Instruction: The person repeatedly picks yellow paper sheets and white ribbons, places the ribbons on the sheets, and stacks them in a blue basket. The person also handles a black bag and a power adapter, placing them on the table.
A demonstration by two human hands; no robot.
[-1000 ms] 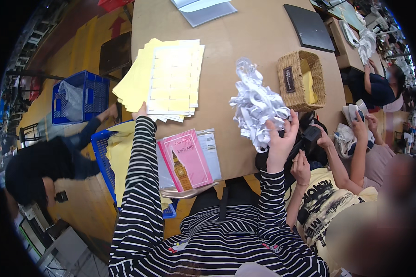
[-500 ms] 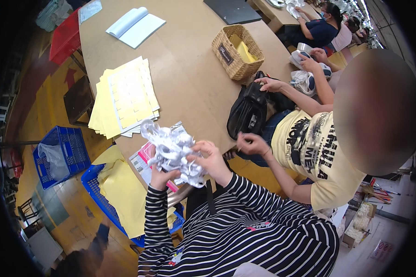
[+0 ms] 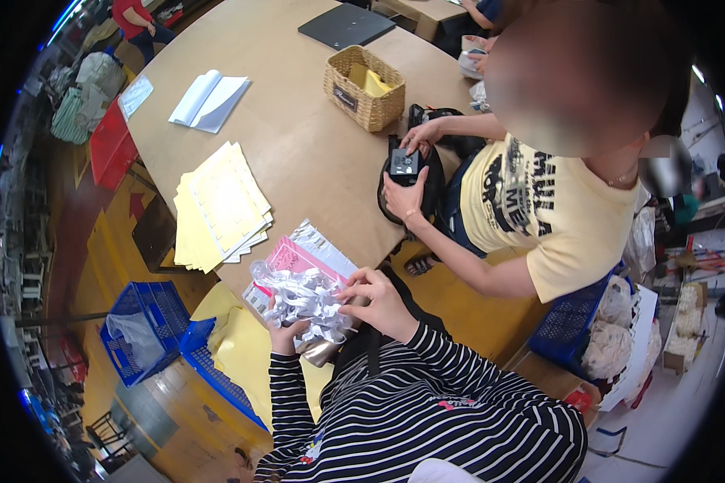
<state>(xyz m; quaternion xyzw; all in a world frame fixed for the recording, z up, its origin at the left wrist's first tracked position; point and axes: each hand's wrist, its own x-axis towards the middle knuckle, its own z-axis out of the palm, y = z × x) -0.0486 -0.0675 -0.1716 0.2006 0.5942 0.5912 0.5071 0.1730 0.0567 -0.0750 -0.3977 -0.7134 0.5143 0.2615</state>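
A loose bundle of curled white strips point(image 3: 304, 299), like ribbon or elastic, is held up in front of me near the table's close edge. Underneath and at its left side my left hand point(image 3: 286, 332) is closed on it, most of the fingers hidden behind the strips. My right hand point(image 3: 383, 307) has its bent fingers and thumb on the bundle's right side, gripping some strips. Just beyond the bundle, a pink printed sheet point(image 3: 296, 256) and white-grey packets lie on the table corner.
Yellow sheets point(image 3: 205, 217) lie fanned on the brown table point(image 3: 290, 137), with an open notebook point(image 3: 210, 101) and wicker basket point(image 3: 370, 109) farther off. Blue crates point(image 3: 141, 326) stand on the left. At right, a person in a yellow shirt point(image 3: 491, 209) handles a small black device point(image 3: 404, 163).
My view has shifted, so the table and crates sit differently. Both hands still hold the white bundle. The person at right now has both hands on the black device.
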